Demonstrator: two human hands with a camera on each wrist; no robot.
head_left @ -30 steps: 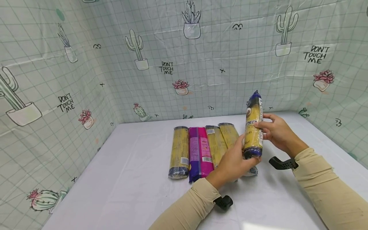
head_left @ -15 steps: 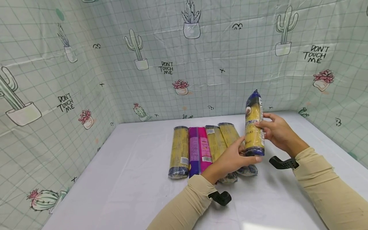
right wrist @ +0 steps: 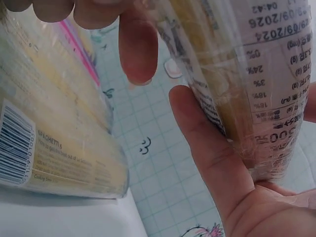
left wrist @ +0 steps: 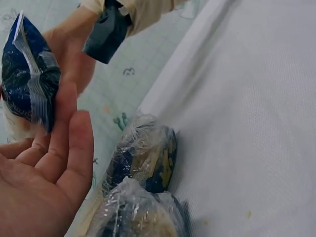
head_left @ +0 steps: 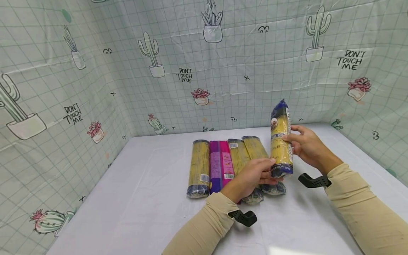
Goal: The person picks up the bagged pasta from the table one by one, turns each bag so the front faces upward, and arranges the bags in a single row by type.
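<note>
Glossy packet (head_left: 281,147) held aloft

Yellow, blue-ended and rounded, its plastic crinkled, it stood nearly upright above the white tabletop (head_left: 153,173). The right hand (head_left: 308,146) clamped its side; the left hand (head_left: 251,177) touched its lower end, fingers relaxed.

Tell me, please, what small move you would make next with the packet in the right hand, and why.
Perhaps lower the held packet onto the table, just right of the row: the right hand grips it nearly upright in the air, the left hand is at its lower end, and the four other packets lie side by side.
</note>
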